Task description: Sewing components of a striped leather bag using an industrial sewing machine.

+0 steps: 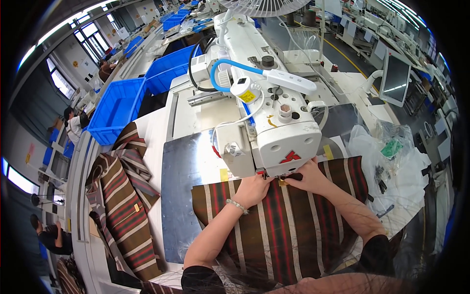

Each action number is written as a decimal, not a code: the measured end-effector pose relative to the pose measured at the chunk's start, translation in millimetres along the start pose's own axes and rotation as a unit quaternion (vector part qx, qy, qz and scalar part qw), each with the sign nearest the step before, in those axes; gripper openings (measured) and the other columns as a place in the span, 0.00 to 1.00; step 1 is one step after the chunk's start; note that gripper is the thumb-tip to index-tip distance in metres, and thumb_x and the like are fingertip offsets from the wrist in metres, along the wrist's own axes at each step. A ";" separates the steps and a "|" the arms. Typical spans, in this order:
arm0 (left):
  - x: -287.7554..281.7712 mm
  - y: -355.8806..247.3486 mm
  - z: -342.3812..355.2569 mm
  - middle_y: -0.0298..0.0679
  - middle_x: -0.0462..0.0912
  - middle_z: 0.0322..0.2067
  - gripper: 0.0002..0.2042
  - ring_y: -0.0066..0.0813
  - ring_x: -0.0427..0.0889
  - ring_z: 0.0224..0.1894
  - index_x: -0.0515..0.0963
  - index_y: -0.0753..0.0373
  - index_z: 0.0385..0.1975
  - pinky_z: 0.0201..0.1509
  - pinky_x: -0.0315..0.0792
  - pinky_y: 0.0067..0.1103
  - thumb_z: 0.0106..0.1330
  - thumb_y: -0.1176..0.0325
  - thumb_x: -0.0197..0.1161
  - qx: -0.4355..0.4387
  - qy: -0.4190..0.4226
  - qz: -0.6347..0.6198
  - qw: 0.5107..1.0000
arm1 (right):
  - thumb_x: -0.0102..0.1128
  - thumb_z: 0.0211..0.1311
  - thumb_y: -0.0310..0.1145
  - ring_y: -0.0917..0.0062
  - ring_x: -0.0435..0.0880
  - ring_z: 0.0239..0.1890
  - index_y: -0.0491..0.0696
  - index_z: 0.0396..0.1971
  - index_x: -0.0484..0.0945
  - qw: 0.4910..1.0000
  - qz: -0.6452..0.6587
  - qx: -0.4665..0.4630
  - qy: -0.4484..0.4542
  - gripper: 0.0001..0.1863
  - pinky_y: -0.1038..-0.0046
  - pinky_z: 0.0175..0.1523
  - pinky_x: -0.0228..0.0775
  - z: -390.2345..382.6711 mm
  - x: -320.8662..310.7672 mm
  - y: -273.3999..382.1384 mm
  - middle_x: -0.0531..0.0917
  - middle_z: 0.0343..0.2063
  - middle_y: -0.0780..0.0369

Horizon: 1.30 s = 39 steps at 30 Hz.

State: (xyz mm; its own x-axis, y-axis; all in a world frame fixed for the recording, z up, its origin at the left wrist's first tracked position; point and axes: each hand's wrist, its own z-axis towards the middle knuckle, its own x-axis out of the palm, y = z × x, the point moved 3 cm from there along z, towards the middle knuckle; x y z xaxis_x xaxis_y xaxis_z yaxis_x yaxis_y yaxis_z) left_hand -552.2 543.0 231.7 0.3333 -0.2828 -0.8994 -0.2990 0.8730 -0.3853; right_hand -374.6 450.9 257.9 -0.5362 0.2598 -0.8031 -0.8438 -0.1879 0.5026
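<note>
Brown striped fabric with red and cream bands lies under the head of a white sewing machine and drapes toward me. My left hand is closed, its bent fingers at the fabric's upper edge, left of the needle area; the fingertips are partly hidden by the machine head. On the other side, my right hand is closed in a pinch, thumb and fingers around a small dark piece I cannot make out. Close to that thumb, a small yellowish tab sits on the fabric. The needle itself is hidden.
More striped fabric is heaped on the left beside the metal plate. Blue bins stand farther left. At right are clear plastic bags and a screen. Other people work far left.
</note>
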 end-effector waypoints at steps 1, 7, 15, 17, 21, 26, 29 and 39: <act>-0.3 -0.9 -0.6 0.50 0.75 0.40 0.15 0.49 0.79 0.37 0.77 0.54 0.47 0.40 0.74 0.37 0.61 0.72 0.54 0.005 -0.015 0.007 1.000 | 0.67 0.46 0.38 0.70 0.69 0.54 0.55 0.28 0.84 1.000 0.001 -0.001 -0.001 0.08 0.65 0.52 0.51 0.5 -1.6 -3.4 0.74 0.46 0.62; 1.5 -8.1 -0.1 0.48 0.73 0.44 0.17 0.50 0.77 0.42 0.76 0.49 0.50 0.43 0.72 0.41 0.60 0.72 0.53 -0.041 0.024 0.038 0.998 | 0.58 0.43 0.27 0.71 0.71 0.50 0.60 0.30 0.85 0.996 0.027 -0.079 0.030 0.14 0.66 0.47 0.51 3.2 -1.5 -24.4 0.74 0.42 0.64; -0.1 -10.6 -4.4 0.46 0.71 0.50 0.17 0.49 0.70 0.52 0.76 0.47 0.50 0.51 0.64 0.41 0.61 0.71 0.54 -0.069 0.030 0.031 0.997 | 0.53 0.42 0.25 0.73 0.71 0.43 0.63 0.31 0.85 0.992 0.053 -0.111 0.037 0.18 0.67 0.47 0.50 6.6 2.3 -31.1 0.73 0.40 0.65; -0.4 -11.1 -3.7 0.45 0.72 0.51 0.18 0.47 0.68 0.54 0.76 0.48 0.50 0.53 0.62 0.39 0.61 0.71 0.54 -0.077 0.039 0.025 0.996 | 0.53 0.42 0.26 0.72 0.71 0.43 0.63 0.30 0.85 0.991 0.049 -0.116 0.035 0.18 0.67 0.47 0.51 8.4 0.7 -31.0 0.72 0.40 0.65; 2.2 -10.4 -3.1 0.44 0.73 0.51 0.18 0.46 0.69 0.54 0.76 0.48 0.51 0.53 0.62 0.39 0.60 0.72 0.54 -0.059 0.033 0.047 0.997 | 0.53 0.42 0.26 0.71 0.71 0.42 0.62 0.29 0.85 0.991 0.034 -0.126 0.037 0.17 0.66 0.46 0.52 9.5 1.0 -34.7 0.72 0.39 0.64; 3.7 -7.0 -5.1 0.47 0.76 0.38 0.20 0.46 0.76 0.42 0.77 0.46 0.52 0.47 0.67 0.39 0.60 0.72 0.52 -0.017 -0.028 0.066 0.997 | 0.53 0.42 0.26 0.71 0.71 0.42 0.62 0.29 0.85 0.991 0.031 -0.126 0.041 0.17 0.66 0.46 0.52 10.5 -2.3 -30.2 0.72 0.39 0.64; 1.3 -12.2 -1.9 0.47 0.76 0.39 0.20 0.46 0.76 0.43 0.76 0.45 0.53 0.46 0.68 0.39 0.60 0.72 0.52 -0.033 -0.005 0.067 0.997 | 0.53 0.40 0.27 0.71 0.71 0.42 0.63 0.29 0.84 0.990 0.007 -0.133 0.043 0.17 0.66 0.45 0.53 9.0 -3.7 -33.3 0.71 0.38 0.64; -1.6 -16.6 -3.4 0.45 0.75 0.41 0.24 0.45 0.76 0.43 0.73 0.43 0.56 0.44 0.70 0.38 0.58 0.73 0.54 0.015 -0.045 0.124 0.991 | 0.56 0.38 0.31 0.71 0.71 0.41 0.63 0.28 0.84 0.985 -0.039 -0.163 0.050 0.14 0.67 0.44 0.54 11.8 -11.9 -27.6 0.71 0.38 0.64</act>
State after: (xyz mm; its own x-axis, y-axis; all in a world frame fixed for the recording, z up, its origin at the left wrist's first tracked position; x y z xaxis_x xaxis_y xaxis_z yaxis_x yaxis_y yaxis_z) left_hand -550.8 527.6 238.9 0.3314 -0.0220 -0.9432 -0.3565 0.9227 -0.1467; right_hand -345.2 464.2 257.4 -0.4506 0.1935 -0.8715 -0.8227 -0.4690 0.3212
